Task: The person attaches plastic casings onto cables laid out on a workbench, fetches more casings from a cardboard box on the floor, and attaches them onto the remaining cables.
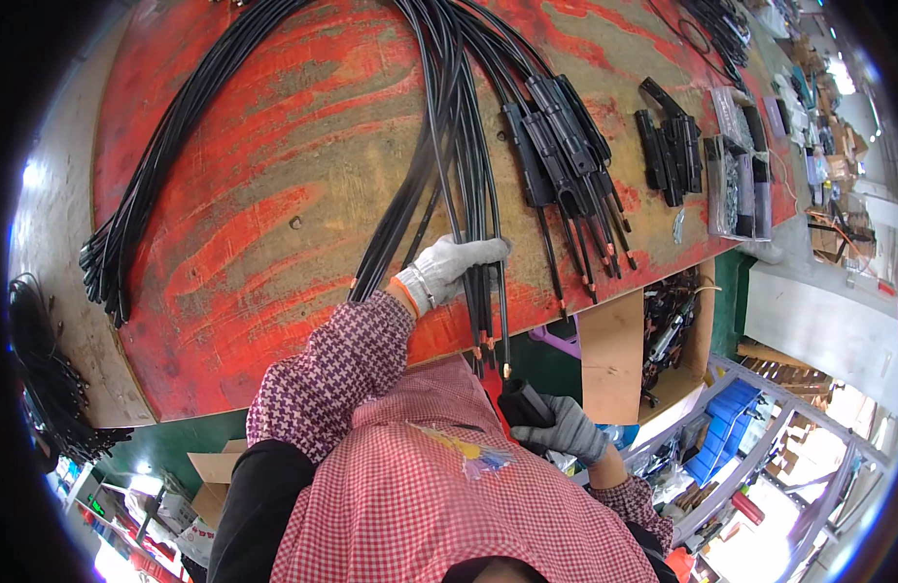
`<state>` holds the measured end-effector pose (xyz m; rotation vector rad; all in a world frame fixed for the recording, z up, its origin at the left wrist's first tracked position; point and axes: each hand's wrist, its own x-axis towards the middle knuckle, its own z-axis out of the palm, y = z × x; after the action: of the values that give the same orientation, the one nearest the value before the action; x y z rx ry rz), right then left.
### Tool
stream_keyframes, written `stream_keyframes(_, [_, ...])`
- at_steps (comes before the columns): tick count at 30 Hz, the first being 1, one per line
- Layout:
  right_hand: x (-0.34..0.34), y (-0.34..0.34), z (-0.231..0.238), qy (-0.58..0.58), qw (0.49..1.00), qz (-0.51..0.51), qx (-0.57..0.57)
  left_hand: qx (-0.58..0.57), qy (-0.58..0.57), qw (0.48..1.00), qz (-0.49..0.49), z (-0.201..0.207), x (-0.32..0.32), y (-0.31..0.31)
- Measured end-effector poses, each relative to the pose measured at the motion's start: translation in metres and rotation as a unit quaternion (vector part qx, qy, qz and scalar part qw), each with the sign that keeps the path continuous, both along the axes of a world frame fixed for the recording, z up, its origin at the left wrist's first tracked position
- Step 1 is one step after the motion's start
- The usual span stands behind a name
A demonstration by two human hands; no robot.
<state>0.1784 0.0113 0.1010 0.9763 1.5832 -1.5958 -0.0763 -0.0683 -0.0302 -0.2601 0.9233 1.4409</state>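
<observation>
My left hand (451, 268), in a pale knitted glove, is closed around a bunch of black cables (481, 311) at the table's front edge. The cables' bare copper ends hang past the edge. One cable (504, 325) stands a little apart, its copper tip just above the mouth of a black plastic sleeve (523, 404). My right hand (575, 433), in a grey glove, grips this sleeve below the table edge, in front of the apron. Whether the tip enters the sleeve, I cannot tell. Right of my left hand lie several cables carrying black plastic housings (563, 141).
Loose black housings (671, 155) lie on the worn red table (245, 253) near a divided tray (717, 199) of small metal parts. A long cable bundle (167, 146) curves across the left. An open cardboard box (610, 361) stands below the right edge.
</observation>
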Motion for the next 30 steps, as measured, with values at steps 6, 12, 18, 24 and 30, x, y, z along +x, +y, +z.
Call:
stream_keyframes(6, [0.006,0.011,0.015,0.001,0.977,-0.173,-0.128,-0.026,0.016,1.0,0.004,0.008,0.0,-0.001])
stream_keyframes(12, [-0.02,0.015,-0.02,-0.056,0.985,-0.164,-0.015,-0.037,0.019,0.999,-0.012,0.006,0.0,0.0])
stream_keyframes(18, [-0.044,0.012,-0.043,0.008,0.837,0.327,0.438,-0.024,0.006,1.0,0.006,0.007,0.001,-0.001])
stream_keyframes(24, [-0.104,0.031,-0.054,0.011,0.922,0.141,0.361,-0.046,0.066,0.994,0.067,-0.001,0.004,-0.018])
stream_keyframes(30, [-0.169,0.056,-0.086,0.108,0.951,-0.031,0.288,-0.071,0.085,0.987,0.113,0.02,-0.006,-0.04])
